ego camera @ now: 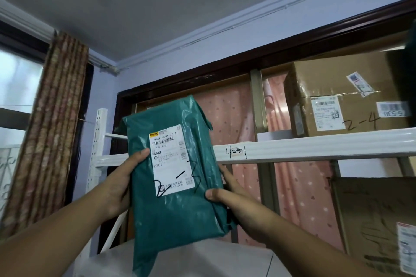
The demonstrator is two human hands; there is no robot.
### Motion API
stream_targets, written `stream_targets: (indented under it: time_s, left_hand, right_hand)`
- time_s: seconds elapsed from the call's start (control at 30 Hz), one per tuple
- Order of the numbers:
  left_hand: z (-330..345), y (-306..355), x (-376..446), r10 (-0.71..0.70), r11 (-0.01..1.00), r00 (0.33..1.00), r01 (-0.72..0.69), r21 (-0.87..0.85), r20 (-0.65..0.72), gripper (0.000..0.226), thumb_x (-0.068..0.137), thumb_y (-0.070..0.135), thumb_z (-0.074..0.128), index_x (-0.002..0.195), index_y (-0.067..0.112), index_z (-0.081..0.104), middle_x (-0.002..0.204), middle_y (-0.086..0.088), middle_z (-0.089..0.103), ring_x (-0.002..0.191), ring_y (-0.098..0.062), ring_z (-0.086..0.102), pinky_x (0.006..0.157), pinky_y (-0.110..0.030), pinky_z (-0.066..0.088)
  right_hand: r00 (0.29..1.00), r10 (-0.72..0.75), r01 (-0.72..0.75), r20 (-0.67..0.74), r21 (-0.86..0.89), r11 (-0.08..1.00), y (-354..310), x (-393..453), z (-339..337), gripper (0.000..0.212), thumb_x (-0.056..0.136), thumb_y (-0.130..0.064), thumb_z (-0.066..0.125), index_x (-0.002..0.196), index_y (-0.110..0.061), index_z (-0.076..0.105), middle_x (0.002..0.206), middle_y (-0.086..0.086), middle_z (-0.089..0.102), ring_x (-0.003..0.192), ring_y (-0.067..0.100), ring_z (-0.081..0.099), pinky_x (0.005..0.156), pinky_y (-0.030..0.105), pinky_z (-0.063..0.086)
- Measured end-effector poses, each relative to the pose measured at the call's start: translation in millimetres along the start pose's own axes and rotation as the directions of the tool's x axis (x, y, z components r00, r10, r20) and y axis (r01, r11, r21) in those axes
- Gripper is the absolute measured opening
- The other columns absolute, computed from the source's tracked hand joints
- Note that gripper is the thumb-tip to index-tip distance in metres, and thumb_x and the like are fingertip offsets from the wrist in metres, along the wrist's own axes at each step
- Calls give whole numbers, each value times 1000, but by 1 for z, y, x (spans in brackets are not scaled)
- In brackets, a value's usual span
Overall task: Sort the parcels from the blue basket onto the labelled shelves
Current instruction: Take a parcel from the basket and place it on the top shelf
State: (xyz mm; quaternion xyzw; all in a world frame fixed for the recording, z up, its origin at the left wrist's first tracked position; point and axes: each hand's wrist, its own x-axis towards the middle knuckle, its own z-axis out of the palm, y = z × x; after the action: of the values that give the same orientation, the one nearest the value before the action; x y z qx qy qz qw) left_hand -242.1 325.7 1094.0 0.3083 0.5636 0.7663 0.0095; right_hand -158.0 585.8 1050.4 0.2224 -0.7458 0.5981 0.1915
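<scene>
Green parcel (177, 177) held up before the white shelf rail (315, 145), marked "2-3".

Gripped at both long edges: left hand (119, 184) at 9 o'clock with thumb on the white label (171, 159), right hand (227, 193) at 3 o'clock, thumb wrapped over the front. Handwritten "2-3" on the label, printed "0301" above; same "2-3" on the rail tag (236, 151) at 2 o'clock. Best lifted clear over the rail, then slid in flat left of the cardboard box (344, 96) marked "2-4". Smaller print too blurred, possibly a courier logo.
</scene>
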Motion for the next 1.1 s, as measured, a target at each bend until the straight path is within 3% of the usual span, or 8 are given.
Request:
stream_targets:
  time_s: [0.13,0.37,0.53,0.6,0.67,0.8,1.0,1.1]
  left_hand:
    - [40,36,22,150,987,986,-146,63,-75,48,93,58,64,125,25,74,117,-10,80,111,-34,75,106,-50,54]
    - [102,78,84,284,948,958,-276,156,-28,38,97,42,71,133,31,63,119,2,79,111,-24,75,97,-50,59]
    - [141,89,127,313,915,950,-304,265,8,28,103,28,66,132,30,65,119,3,76,101,-19,71,82,-37,56]
    - [152,86,149,344,895,939,-332,297,14,34,105,18,63,135,32,62,124,3,72,100,-18,70,79,-34,54]
    - [160,80,174,353,883,935,-342,323,26,44,105,8,60,133,41,56,125,4,69,105,-19,68,88,-37,53]
    - [167,64,226,331,886,943,-327,328,44,65,101,-6,57,154,31,50,136,-1,67,108,-18,67,80,-33,54]
    - [174,16,264,281,914,959,-255,317,-37,73,98,-13,56,157,30,44,141,-5,65,104,-25,68,88,-46,60]
    - [176,-3,271,240,908,971,-227,352,7,77,96,-15,56,158,28,43,137,-10,66,98,-23,66,80,-40,57]
  right_hand:
    - [986,-107,106,-125,-13,994,-41,24,-21,80,75,-33,78,145,-46,42,127,-2,71,104,18,77,87,32,62]
    - [911,-224,237,-347,-6,972,-111,69,-77,50,95,-24,71,137,-28,42,119,7,70,92,20,78,77,38,65]
    - [893,-228,170,-387,-178,969,-133,96,-114,40,100,-28,64,135,-28,44,113,5,68,90,23,74,83,54,62]
    - [894,-223,139,-389,-233,963,-134,107,-131,33,103,-27,60,133,-30,46,111,4,68,90,22,73,73,48,64]
    - [900,-218,114,-378,-279,954,-132,119,-148,32,104,-24,58,134,-30,48,112,5,69,95,24,74,63,39,63]
    - [892,-243,61,-382,-430,901,-122,145,-174,31,104,-14,59,135,-17,57,105,-5,64,97,18,69,85,43,61]
    - [903,-153,-172,-402,-664,728,-104,167,-187,37,97,-6,66,133,-12,58,100,0,63,108,33,67,97,50,59]
    - [896,-117,-285,-428,-758,586,-98,166,-189,41,99,-10,67,138,-7,55,123,11,64,116,35,63,100,38,54]
